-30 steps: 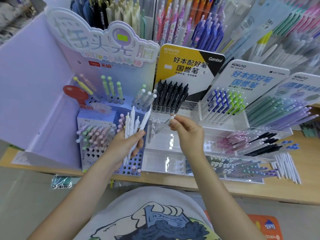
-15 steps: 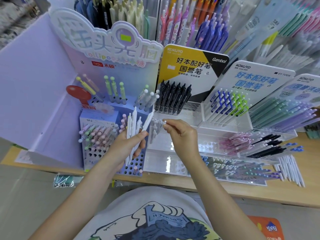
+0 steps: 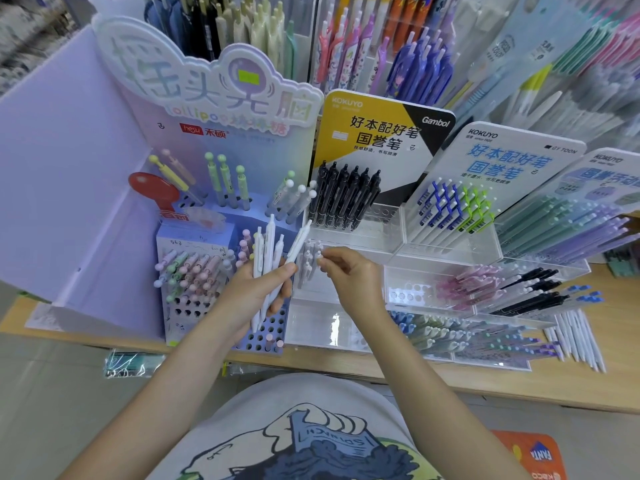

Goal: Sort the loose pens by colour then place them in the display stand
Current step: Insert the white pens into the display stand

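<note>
My left hand (image 3: 252, 292) grips a fan of several white pens (image 3: 268, 251), tips pointing up, in front of the purple holed stand (image 3: 266, 332). My right hand (image 3: 349, 275) pinches the top of one white pen (image 3: 306, 268) standing among a few others in the clear acrylic display stand (image 3: 349, 237). That pen stands nearly upright in the left end of the stand's second tier. Several loose white pens (image 3: 575, 337) lie on the wooden counter at the far right.
Black pens (image 3: 346, 199) fill the stand's top-left row; blue and green ones (image 3: 453, 209) stand to their right. Pink, black and blue pens (image 3: 519, 289) lie in lower trays. A purple lollipop-pen display (image 3: 207, 161) rises at left. The counter edge (image 3: 450, 382) runs in front.
My right hand moved left and down with one white pen, from above the clear stand into its left end among the other white pens. My left hand kept its bundle.
</note>
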`<state>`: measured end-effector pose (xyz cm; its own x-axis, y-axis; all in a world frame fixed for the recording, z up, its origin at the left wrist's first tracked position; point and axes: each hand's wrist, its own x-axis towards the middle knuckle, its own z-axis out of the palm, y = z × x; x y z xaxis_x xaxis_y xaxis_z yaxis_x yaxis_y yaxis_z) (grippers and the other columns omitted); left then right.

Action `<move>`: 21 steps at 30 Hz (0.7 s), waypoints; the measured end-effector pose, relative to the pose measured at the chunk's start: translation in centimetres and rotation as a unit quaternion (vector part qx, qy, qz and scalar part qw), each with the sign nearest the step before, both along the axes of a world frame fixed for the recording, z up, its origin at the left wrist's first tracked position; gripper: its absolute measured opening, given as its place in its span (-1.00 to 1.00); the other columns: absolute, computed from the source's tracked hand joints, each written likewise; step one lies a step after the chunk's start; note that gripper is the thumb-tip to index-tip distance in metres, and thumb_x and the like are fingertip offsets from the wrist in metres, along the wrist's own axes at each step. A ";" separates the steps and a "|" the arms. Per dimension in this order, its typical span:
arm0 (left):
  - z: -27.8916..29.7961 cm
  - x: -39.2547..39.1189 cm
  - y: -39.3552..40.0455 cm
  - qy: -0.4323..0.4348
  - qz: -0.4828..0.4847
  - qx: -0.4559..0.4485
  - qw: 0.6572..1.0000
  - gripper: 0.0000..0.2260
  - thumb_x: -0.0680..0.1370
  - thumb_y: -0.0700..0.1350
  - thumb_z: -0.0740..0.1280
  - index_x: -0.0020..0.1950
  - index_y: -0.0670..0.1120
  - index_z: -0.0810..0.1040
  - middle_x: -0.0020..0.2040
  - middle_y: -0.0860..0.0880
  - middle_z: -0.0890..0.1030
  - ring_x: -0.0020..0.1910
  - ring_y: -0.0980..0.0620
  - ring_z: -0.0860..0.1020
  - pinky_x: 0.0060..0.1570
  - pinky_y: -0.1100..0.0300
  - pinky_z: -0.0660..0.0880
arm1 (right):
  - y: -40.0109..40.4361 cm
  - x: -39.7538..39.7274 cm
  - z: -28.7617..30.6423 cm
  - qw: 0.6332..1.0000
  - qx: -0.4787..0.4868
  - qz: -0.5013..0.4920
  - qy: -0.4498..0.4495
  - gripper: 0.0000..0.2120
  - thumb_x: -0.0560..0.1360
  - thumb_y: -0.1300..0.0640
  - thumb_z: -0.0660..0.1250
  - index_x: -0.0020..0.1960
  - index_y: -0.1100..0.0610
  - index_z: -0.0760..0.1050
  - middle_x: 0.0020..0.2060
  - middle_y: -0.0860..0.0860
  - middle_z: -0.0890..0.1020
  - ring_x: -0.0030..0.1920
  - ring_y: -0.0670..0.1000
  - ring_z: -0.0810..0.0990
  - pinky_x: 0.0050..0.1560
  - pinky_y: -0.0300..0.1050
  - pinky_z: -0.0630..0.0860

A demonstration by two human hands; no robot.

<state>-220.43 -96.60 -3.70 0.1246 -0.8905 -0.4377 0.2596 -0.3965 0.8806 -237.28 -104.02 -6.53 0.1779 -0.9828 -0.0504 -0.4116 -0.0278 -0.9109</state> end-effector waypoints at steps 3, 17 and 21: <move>0.1 0.0 0.1 -0.002 0.001 -0.001 1.000 -0.85 0.60 -0.07 0.37 -0.13 -0.10 0.55 -0.37 -0.07 0.56 -0.52 0.05 0.38 -0.55 0.26 0.33 | 0.3 -0.1 0.4 1.000 0.005 0.000 0.006 -0.89 0.49 0.16 0.47 0.02 0.07 0.64 -0.19 -0.11 0.67 -0.16 -0.07 0.65 0.00 0.01 0.61; 0.1 -1.4 -0.1 -0.091 -0.028 -0.030 0.995 -0.87 0.56 -0.06 0.43 0.06 -0.08 0.62 -0.30 -0.01 0.64 -0.45 0.06 0.50 -0.45 0.22 0.41 | 1.9 -0.1 6.5 0.971 0.120 -0.023 -0.205 -0.89 0.58 0.23 0.35 0.03 0.19 0.65 -0.28 0.04 0.64 -0.29 -0.02 0.60 -0.26 -0.16 0.57; 0.1 -0.8 0.1 -0.069 -0.019 -0.026 0.997 -0.81 0.63 0.01 0.32 0.08 -0.07 0.63 -0.26 -0.09 0.67 -0.52 0.02 0.46 -0.53 0.24 0.37 | 1.3 -2.1 7.1 0.974 0.070 -0.040 -0.209 -0.81 0.62 0.26 0.25 0.11 0.14 0.63 -0.20 0.05 0.63 -0.20 -0.01 0.60 -0.12 -0.14 0.61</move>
